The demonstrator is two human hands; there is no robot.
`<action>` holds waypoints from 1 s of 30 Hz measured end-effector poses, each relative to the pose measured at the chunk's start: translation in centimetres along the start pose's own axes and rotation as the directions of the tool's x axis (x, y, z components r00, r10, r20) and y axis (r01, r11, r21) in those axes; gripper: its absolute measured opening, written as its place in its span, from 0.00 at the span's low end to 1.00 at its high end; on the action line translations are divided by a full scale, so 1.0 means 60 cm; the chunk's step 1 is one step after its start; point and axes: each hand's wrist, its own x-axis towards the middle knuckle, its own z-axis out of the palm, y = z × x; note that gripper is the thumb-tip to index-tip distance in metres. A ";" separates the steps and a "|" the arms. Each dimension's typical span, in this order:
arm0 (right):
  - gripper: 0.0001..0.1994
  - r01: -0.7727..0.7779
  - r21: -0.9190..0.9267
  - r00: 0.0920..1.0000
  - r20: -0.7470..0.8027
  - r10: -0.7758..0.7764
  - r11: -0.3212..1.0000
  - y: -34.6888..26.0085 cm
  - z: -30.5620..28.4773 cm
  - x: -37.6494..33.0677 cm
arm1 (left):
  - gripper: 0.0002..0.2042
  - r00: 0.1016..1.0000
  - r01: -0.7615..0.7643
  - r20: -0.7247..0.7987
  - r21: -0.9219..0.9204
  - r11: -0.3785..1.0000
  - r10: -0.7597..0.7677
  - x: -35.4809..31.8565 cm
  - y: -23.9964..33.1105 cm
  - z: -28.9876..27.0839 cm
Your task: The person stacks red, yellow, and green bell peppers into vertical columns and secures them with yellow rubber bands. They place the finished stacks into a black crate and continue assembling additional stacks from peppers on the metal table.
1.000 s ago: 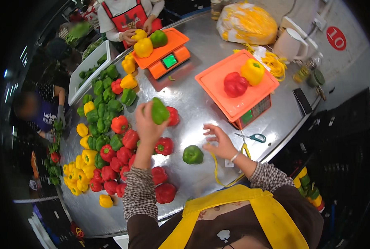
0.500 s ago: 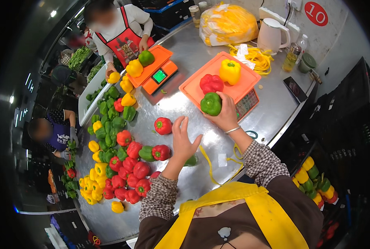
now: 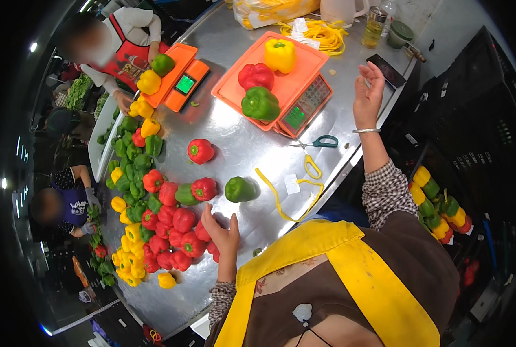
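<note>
On the orange tray point(image 3: 229, 87) of a digital scale point(image 3: 310, 104) rest a yellow bell pepper point(image 3: 280, 55), a red bell pepper point(image 3: 255, 77) and a green bell pepper point(image 3: 261, 104). To the right of the scale my right hand point(image 3: 369, 95) is raised with nothing in it, fingers extended. My left hand point(image 3: 223, 234) is open too, its fingers apart, next to a heap of red bell peppers point(image 3: 184, 220). Beyond it stands a single green pepper point(image 3: 240, 189), and farther off a lone red pepper point(image 3: 200, 151).
Scissors point(image 3: 321, 141) and a yellow strap point(image 3: 275, 194) lie near the table's front edge. Yellow ties point(image 3: 321, 36) and a phone point(image 3: 386, 71) are behind. Across the table a co-worker in a red apron handles peppers at a second orange scale point(image 3: 184, 84). Dark crates point(image 3: 466, 110) stand right.
My right hand has let go of the green pepper on the tray and moved right. My left hand has drawn back toward the red peppers. The view has shifted.
</note>
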 end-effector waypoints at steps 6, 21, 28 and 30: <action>0.23 -0.104 0.037 0.994 0.042 0.103 0.994 -0.008 -0.025 -0.034 | 0.36 0.988 -0.148 0.032 -0.045 0.988 0.150 0.008 0.024 0.014; 0.42 0.297 -0.362 0.769 0.640 0.003 0.884 -0.064 0.183 -0.113 | 0.35 0.990 -0.063 -0.117 0.148 0.987 0.080 -0.081 -0.051 -0.060; 0.37 0.214 -0.161 0.783 0.618 -0.071 0.963 -0.116 0.262 -0.187 | 0.37 0.962 0.161 -0.257 0.240 0.957 -0.098 -0.012 -0.169 -0.127; 0.38 0.129 -0.031 0.698 0.713 -0.068 0.991 -0.143 0.269 -0.237 | 0.39 0.981 0.131 -0.170 0.261 0.956 -0.088 0.046 -0.184 -0.114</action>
